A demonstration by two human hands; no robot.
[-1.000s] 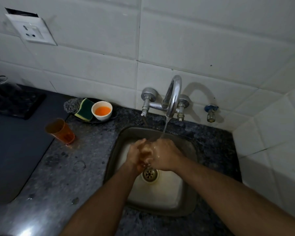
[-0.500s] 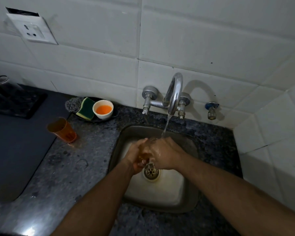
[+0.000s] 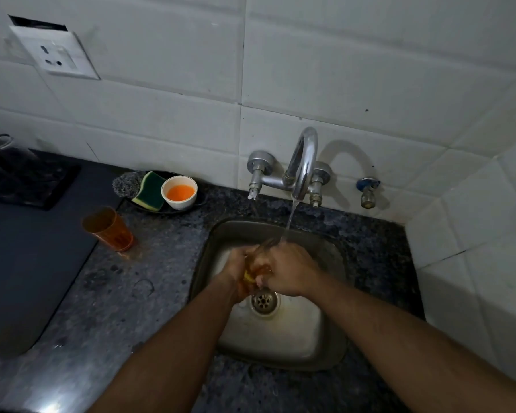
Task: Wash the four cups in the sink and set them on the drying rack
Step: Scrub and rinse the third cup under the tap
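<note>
Over the steel sink (image 3: pixel 334 350), both hands meet under the running water from the tap (image 3: pixel 303 162). My left hand (image 3: pixel 239 269) and my right hand (image 3: pixel 289 269) wrap around a translucent orange cup (image 3: pixel 255 271), which is mostly hidden between them. The stream lands on my right hand's knuckles. A second orange cup (image 3: pixel 109 229) stands upright on the granite counter to the left of the sink. No drying rack can be made out for certain.
A white bowl of orange liquid (image 3: pixel 179 192), a green-yellow sponge (image 3: pixel 149 190) and a steel scrubber (image 3: pixel 125 183) sit on a dark dish behind the sink. A dark mat (image 3: pixel 27 263) covers the left counter. A small valve (image 3: pixel 367 193) is on the wall.
My hands stay joined on the cup under the stream, shifting only slightly; the view has drifted a little.
</note>
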